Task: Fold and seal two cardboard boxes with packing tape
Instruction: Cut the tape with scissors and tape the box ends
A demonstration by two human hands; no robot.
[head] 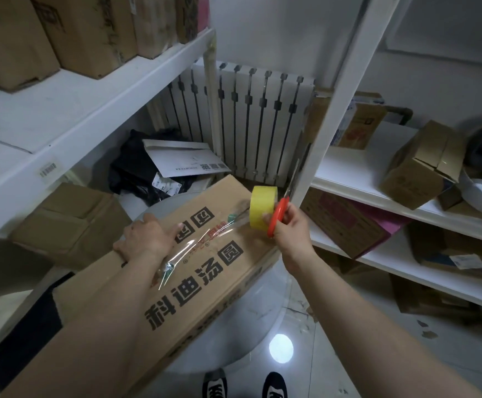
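While left grip lies flat on box, right grip clamps scissors

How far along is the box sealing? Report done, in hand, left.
Done: flaps of the printed cardboard box folded shut, clear tape laid along its top. In hand: left hand presses the box; right hand holds red scissors at the yellow tape roll. Left: cutting the tape; a second box.
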